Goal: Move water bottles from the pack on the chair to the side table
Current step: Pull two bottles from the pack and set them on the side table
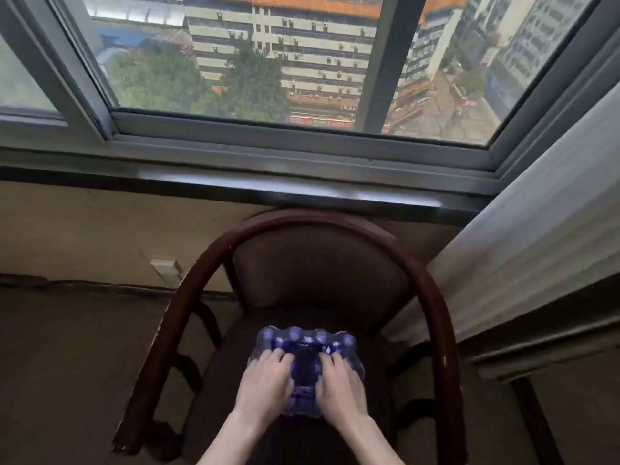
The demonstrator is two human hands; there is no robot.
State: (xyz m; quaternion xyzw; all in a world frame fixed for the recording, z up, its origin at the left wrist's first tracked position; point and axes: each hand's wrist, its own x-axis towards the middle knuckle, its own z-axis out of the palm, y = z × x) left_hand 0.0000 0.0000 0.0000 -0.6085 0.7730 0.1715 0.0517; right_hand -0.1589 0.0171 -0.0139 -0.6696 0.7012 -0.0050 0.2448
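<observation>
- Opening step, by the look of it: both hands down on the pack (306, 364) of water bottles, which sits on the seat of the chair (432, 297) in front of the window (268, 62).
- Left hand (265, 384) lying palm-down on the left half of the pack, fingers (278, 359) curled into the plastic near the middle gap — pressing or tearing at the wrap rather than closed around any one bottle.
- Right hand (339, 385) mirroring it on the right half, fingertips likewise dug in beside the same gap; no bottle lifted clear.
- Cannot tell whether the wrap is already split or only being pulled at — too blurred under the fingers.
- Pack itself: clear shrink film with a blue-purple tint, holding a row of four rounded bottle caps (308, 336) along the far edge; nearer rows hidden under the hands, so no full count possible.
- No empty slot showing in the far row, so most likely nothing moved out yet.
- Side table not plainly in view; dark furniture at the right edge, below the pale curtain (536, 213), too cut off to name.
- Next move, as a judgement: widen the opening in the film, close one hand round a single bottle neck, draw it straight up and out, then turn toward wherever the table stands.
</observation>
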